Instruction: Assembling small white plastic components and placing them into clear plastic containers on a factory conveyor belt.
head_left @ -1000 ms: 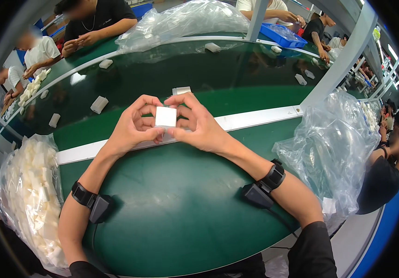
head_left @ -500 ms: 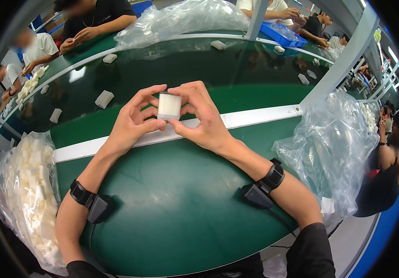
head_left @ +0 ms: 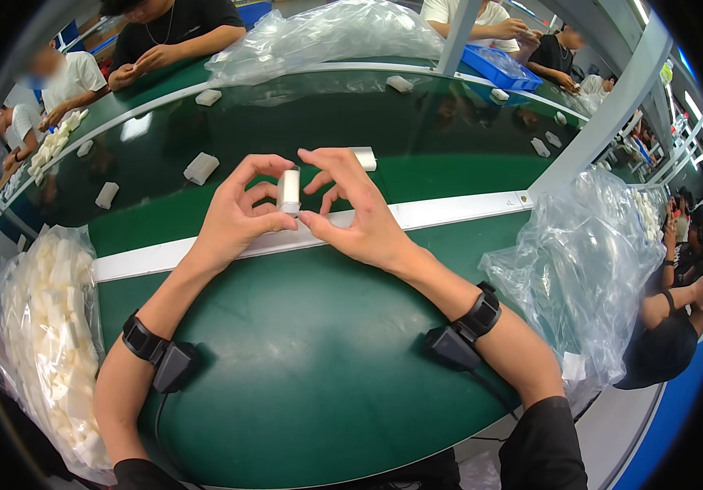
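A small white block with a clear-looking end (head_left: pixel 288 189) is held upright between the thumb and fingers of my left hand (head_left: pixel 241 200), above the white rail. Its narrow side faces up toward me. My right hand (head_left: pixel 355 208) is close beside it on the right, fingers apart and curved, with the thumb tip near the block's lower corner; whether the thumb touches it I cannot tell. Just behind my right hand's fingers another white block (head_left: pixel 365 158) lies on the green belt, partly hidden.
Several white blocks (head_left: pixel 202 168) lie spread over the dark green belt (head_left: pixel 286 106). A clear bag of white pieces (head_left: pixel 49 335) stands at left, a crumpled clear bag (head_left: pixel 568 269) at right. A grey post (head_left: pixel 604 114) rises at right. Co-workers sit across the belt, near a blue tray (head_left: pixel 498 67).
The block has turned from its broad face to its narrow side. My right fingers have come off it. Blocks on the belt have shifted right, and one now shows behind my right hand.
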A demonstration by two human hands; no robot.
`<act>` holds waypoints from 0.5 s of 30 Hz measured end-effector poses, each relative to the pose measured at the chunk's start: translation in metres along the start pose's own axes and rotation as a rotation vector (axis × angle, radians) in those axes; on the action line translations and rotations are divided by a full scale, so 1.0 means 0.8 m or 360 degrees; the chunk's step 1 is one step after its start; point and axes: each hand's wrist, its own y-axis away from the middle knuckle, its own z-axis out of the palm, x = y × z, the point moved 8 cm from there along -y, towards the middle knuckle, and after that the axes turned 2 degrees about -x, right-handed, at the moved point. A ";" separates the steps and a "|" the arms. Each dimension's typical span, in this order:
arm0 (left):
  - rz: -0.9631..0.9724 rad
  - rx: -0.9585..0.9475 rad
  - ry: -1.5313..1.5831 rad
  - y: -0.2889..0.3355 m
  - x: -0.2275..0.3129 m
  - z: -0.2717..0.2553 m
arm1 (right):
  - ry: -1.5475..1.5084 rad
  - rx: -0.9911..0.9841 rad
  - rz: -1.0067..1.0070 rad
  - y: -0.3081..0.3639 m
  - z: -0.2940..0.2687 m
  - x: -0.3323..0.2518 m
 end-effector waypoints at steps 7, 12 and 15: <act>0.0096 0.0014 -0.0121 0.000 0.007 -0.001 | -0.0370 -0.0077 0.0200 -0.001 0.006 0.017; 0.0202 -0.0012 -0.0300 0.001 0.015 -0.001 | -0.0606 0.0008 0.0245 -0.001 0.006 0.015; 0.0354 -0.0017 -0.0568 0.005 0.019 -0.003 | -0.0482 -0.0012 0.0260 -0.003 0.004 0.013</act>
